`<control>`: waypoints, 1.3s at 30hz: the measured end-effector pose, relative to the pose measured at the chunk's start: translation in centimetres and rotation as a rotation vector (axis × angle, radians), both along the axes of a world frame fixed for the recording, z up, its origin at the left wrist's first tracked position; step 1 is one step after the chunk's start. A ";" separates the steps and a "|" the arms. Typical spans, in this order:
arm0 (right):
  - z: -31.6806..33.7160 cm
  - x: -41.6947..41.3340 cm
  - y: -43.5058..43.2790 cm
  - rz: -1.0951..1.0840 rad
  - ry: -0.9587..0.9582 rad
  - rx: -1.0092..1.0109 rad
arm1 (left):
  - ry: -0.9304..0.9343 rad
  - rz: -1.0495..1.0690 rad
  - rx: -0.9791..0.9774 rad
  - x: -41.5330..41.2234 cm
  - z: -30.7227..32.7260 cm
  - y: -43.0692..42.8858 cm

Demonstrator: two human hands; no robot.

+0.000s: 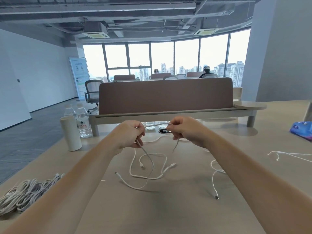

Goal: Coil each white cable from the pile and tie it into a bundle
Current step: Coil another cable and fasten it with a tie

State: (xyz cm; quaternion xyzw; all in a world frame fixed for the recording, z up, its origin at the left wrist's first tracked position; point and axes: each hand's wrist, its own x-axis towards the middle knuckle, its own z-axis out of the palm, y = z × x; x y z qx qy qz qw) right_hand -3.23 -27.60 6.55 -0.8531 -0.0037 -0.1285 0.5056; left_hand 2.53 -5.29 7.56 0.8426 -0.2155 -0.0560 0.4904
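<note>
Left hand (130, 134), right hand (187, 132) gripping cable (157, 124) — water bottles (83, 122) behind

White cable (148, 156) dangles uncoiled in slack loop.

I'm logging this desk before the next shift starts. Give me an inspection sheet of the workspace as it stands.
Surface: light wooden table.
Job's things: held white cable stretched between the hands, the rest trailing down to the table; heap of white cables at the left edge.
Clutter: white cylindrical flask, two water bottles, blue packet.
Grippers: left hand and right hand both grip the held white cable.
Cables: loose white cables lie uncoiled, middle and right.
Surroundings: brown desk divider, office chair, windows, people seated far off.
</note>
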 end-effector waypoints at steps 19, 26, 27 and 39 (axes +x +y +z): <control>0.6 0.5 3.5 -0.024 -0.132 -0.393 | 0.101 -0.026 -0.005 -1.0 0.3 -1.2; 0.2 -0.9 1.6 0.159 0.132 -0.358 | 0.042 0.159 -0.119 0.7 -1.0 0.2; -0.1 -1.0 1.0 0.159 0.157 -0.361 | 0.037 0.191 -0.146 0.9 -0.8 0.8; 0.3 -0.1 1.5 -0.074 0.076 -0.519 | 0.046 0.274 0.078 1.7 -1.2 1.4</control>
